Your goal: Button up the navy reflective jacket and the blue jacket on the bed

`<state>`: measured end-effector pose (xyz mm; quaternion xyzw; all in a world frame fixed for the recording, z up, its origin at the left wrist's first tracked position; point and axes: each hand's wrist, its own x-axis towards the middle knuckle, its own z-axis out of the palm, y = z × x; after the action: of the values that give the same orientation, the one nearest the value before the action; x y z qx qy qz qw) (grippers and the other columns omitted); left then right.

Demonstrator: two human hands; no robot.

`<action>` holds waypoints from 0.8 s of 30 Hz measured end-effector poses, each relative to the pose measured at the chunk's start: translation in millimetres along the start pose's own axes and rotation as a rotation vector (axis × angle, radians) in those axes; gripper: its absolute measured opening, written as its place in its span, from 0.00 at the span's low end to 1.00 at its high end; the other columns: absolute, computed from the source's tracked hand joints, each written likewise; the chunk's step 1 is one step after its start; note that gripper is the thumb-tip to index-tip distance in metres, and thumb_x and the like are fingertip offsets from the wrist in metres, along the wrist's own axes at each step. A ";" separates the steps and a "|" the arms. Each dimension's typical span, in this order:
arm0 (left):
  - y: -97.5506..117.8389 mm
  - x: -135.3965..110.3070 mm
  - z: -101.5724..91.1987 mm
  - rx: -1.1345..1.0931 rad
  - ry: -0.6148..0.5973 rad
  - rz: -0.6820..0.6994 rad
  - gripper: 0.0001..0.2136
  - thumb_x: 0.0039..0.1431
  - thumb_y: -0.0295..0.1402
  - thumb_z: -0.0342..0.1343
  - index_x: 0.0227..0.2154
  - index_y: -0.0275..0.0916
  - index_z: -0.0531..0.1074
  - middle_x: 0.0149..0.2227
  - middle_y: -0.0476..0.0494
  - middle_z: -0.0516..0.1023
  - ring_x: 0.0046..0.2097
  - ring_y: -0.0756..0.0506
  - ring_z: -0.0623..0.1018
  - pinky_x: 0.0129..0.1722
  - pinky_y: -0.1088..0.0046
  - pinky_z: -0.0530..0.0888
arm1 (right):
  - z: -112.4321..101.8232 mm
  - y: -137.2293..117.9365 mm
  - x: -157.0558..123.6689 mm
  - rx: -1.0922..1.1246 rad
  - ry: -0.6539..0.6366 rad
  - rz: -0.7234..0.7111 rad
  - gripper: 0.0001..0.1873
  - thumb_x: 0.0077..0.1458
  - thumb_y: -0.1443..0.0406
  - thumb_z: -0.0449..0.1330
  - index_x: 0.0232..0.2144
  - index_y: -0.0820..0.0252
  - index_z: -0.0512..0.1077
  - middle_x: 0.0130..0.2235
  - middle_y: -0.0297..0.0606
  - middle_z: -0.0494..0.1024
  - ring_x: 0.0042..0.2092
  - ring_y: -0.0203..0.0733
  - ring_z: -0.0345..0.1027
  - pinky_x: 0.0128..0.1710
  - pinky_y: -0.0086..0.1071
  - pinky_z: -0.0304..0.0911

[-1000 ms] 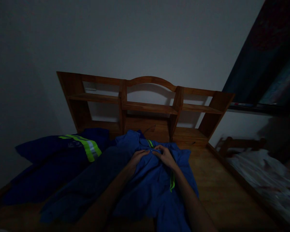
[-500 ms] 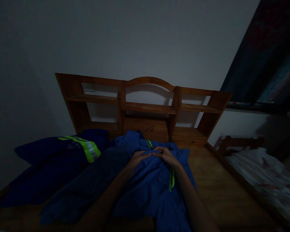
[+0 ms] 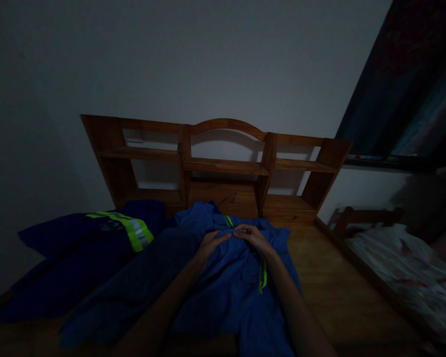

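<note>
A blue work jacket (image 3: 223,292) with yellow-green reflective strips lies spread on the wooden desk top. My left hand (image 3: 210,244) pinches its cloth near the upper middle, thumb and fingers closed on a fold. Close beside it, my right hand (image 3: 253,238) grips the same fold, fingers bent over the fabric. The two hands' fingertips almost meet. Whatever small part of the jacket lies between the fingertips is too dark to make out. One reflective strip (image 3: 263,276) shows beside my right wrist.
To the left lies a darker blue garment (image 3: 78,258) with a yellow and silver band. A wooden shelf unit (image 3: 226,166) stands at the back against the wall. Right of the raised desk edge are a wooden chair back (image 3: 371,216) and white plastic bags (image 3: 401,253). A dark curtain (image 3: 397,89) hangs upper right.
The view has shifted very slightly. Both hands stay on the same fold of the jacket, with barely any movement of the fingers.
</note>
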<state>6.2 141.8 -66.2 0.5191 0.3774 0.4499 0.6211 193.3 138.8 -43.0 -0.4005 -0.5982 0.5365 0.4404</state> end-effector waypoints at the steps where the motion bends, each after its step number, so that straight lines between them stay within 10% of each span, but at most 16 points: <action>1: 0.3 -0.7 0.8 0.009 0.010 0.007 0.20 0.46 0.42 0.62 0.40 0.34 0.76 0.41 0.40 0.79 0.41 0.42 0.77 0.44 0.68 0.72 | -0.1 0.3 0.1 0.002 -0.008 0.000 0.17 0.42 0.56 0.66 0.34 0.59 0.74 0.32 0.32 0.75 0.32 0.37 0.68 0.34 0.29 0.61; 24: -5.9 2.8 5.0 0.464 0.218 0.408 0.12 0.51 0.39 0.56 0.34 0.37 0.75 0.36 0.44 0.79 0.39 0.44 0.76 0.43 0.71 0.70 | -0.6 11.0 5.2 -0.118 0.033 -0.092 0.20 0.38 0.54 0.68 0.31 0.59 0.71 0.28 0.29 0.70 0.29 0.34 0.62 0.29 0.26 0.58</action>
<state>12.7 142.7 -71.2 0.6604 0.4224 0.5200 0.3390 192.4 145.0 -53.5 -0.4067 -0.6393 0.4728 0.4499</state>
